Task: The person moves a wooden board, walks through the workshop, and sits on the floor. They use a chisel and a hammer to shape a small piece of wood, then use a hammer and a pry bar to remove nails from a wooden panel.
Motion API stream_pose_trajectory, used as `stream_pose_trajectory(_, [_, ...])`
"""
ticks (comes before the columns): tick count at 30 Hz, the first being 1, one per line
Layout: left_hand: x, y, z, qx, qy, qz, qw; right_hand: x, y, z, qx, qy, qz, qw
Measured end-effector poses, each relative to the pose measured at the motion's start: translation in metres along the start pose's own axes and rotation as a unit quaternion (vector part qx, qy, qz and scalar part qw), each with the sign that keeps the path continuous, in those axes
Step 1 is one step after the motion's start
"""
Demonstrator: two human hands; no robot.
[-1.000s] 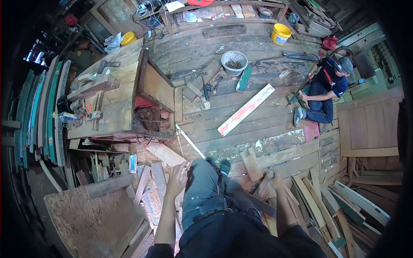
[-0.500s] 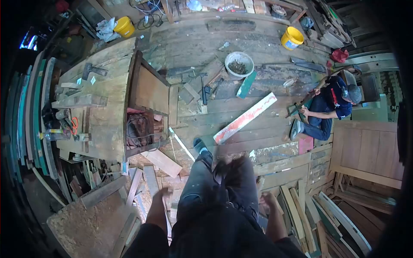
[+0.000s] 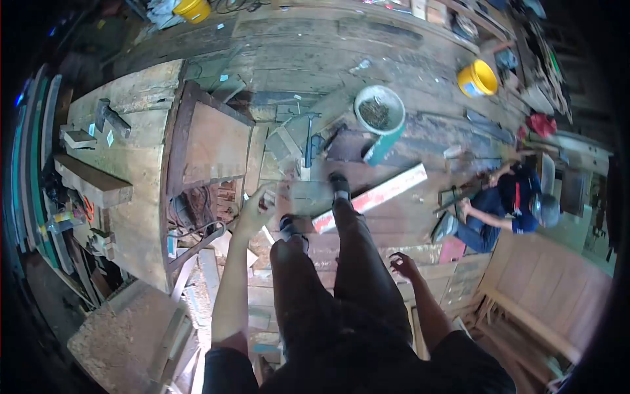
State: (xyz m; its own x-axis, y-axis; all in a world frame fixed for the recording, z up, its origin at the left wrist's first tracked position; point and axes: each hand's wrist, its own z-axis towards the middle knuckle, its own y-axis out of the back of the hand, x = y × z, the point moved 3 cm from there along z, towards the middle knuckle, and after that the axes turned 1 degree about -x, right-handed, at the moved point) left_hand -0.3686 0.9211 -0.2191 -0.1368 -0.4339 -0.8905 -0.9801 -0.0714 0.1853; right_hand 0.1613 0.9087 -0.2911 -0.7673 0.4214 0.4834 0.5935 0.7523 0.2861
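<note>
My left hand reaches forward beside the workbench, its fingers loosely bent and apart, with nothing visible in them. Low on my right side, my right hand hangs over the floor, fingers slightly curled and apart, also holding nothing I can see. Between and beyond the hands, a board with worn white and red paint lies on the floor near my feet. Farther forward are a hammer, a green board piece and a pale round tub with small dark bits inside.
To the left stands a wooden workbench bearing a mallet-like tool and wood blocks. A person sits at the right, hands on a dark piece. A yellow bucket stands at the back right. Wooden panels lie at the lower right.
I have stepped forward, so the painted board and workbench appear closer. My left hand has swung up and forward; my right hand has also moved forward. Both feet now show.
</note>
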Motion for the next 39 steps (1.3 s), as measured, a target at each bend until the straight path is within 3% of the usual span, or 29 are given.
stream_pose_trajectory(2, [0.021,-0.01,0.014,-0.053,-0.003,0.016,0.998,0.014,0.028,0.081,0.076,-0.023,-0.127,0.989])
stream_pose_trajectory(3, [0.041,-0.016,0.023,-0.054,0.056,-0.014,0.997,0.028,0.039,0.12,0.044,0.071,-0.231,0.969])
stream_pose_trajectory(4, [0.063,-0.024,0.034,-0.058,0.114,-0.047,0.991,0.04,0.051,0.159,0.013,0.127,-0.235,0.964])
stream_pose_trajectory(6, [0.098,-0.04,0.061,-0.038,0.114,-0.077,0.99,0.062,0.065,0.251,-0.006,0.196,-0.317,0.928])
stream_pose_trajectory(8, [0.15,-0.046,0.099,0.04,0.127,0.063,0.989,0.095,0.068,0.335,-0.005,0.183,-0.376,0.908])
stream_pose_trajectory(9, [0.175,-0.046,0.121,0.038,0.134,0.063,0.988,0.132,0.066,0.357,-0.027,0.192,-0.436,0.879])
stream_pose_trajectory(10, [0.198,-0.045,0.147,0.103,0.152,0.167,0.969,0.149,0.063,0.39,0.009,0.189,-0.457,0.869])
stream_pose_trajectory(11, [0.222,-0.044,0.168,0.169,0.169,0.266,0.934,0.15,0.054,0.43,-0.015,0.196,-0.484,0.853])
stream_pose_trajectory(12, [0.241,-0.041,0.188,0.165,0.175,0.264,0.934,0.167,0.044,0.455,-0.029,0.23,-0.489,0.841])
stream_pose_trajectory(14, [0.272,-0.033,0.237,0.204,0.169,0.416,0.87,0.173,0.016,0.505,-0.046,0.384,-0.512,0.767])
stream_pose_trajectory(16, [0.305,-0.022,0.28,0.162,0.201,0.368,0.893,0.166,-0.012,0.546,-0.015,0.408,-0.541,0.735])
stream_pose_trajectory(17, [0.34,-0.018,0.3,0.078,0.145,0.336,0.927,0.158,-0.028,0.565,0.018,0.427,-0.567,0.705])
stream_pose_trajectory(18, [0.374,-0.026,0.314,0.073,0.148,0.342,0.925,0.146,-0.041,0.583,0.016,0.434,-0.562,0.704])
stream_pose_trajectory(19, [0.394,-0.034,0.333,-0.066,0.095,0.237,0.965,0.136,-0.052,0.596,-0.019,0.488,-0.563,0.666])
stream_pose_trajectory(20, [0.405,-0.043,0.351,-0.202,0.032,0.121,0.971,0.126,-0.061,0.607,-0.056,0.539,-0.563,0.624])
stream_pose_trajectory(21, [0.412,-0.063,0.362,-0.208,0.026,0.128,0.969,0.117,-0.066,0.616,-0.014,0.508,-0.577,0.64])
stream_pose_trajectory(23, [0.422,-0.101,0.37,-0.428,0.016,0.231,0.874,0.107,-0.075,0.629,0.011,0.513,-0.586,0.627])
stream_pose_trajectory(26, [0.429,-0.13,0.382,-0.483,0.072,0.165,0.857,0.092,-0.085,0.653,0.035,0.528,-0.582,0.618])
stream_pose_trajectory(27, [0.431,-0.133,0.384,-0.493,0.039,0.173,0.852,0.094,-0.088,0.659,0.014,0.546,-0.571,0.613])
stream_pose_trajectory(32, [0.44,-0.127,0.372,-0.507,0.04,0.213,0.834,0.092,-0.098,0.685,-0.018,0.551,-0.601,0.579])
stream_pose_trajectory(35, [0.45,-0.116,0.355,-0.443,0.019,0.268,0.856,0.118,-0.091,0.654,0.0,0.568,-0.571,0.594])
stream_pose_trajectory(37, [0.452,-0.106,0.348,-0.421,0.009,0.272,0.865,0.158,-0.074,0.627,0.038,0.58,-0.383,0.718])
stream_pose_trajectory(39, [0.456,-0.102,0.347,-0.401,-0.018,0.287,0.87,0.204,-0.054,0.599,0.097,0.628,-0.197,0.746])
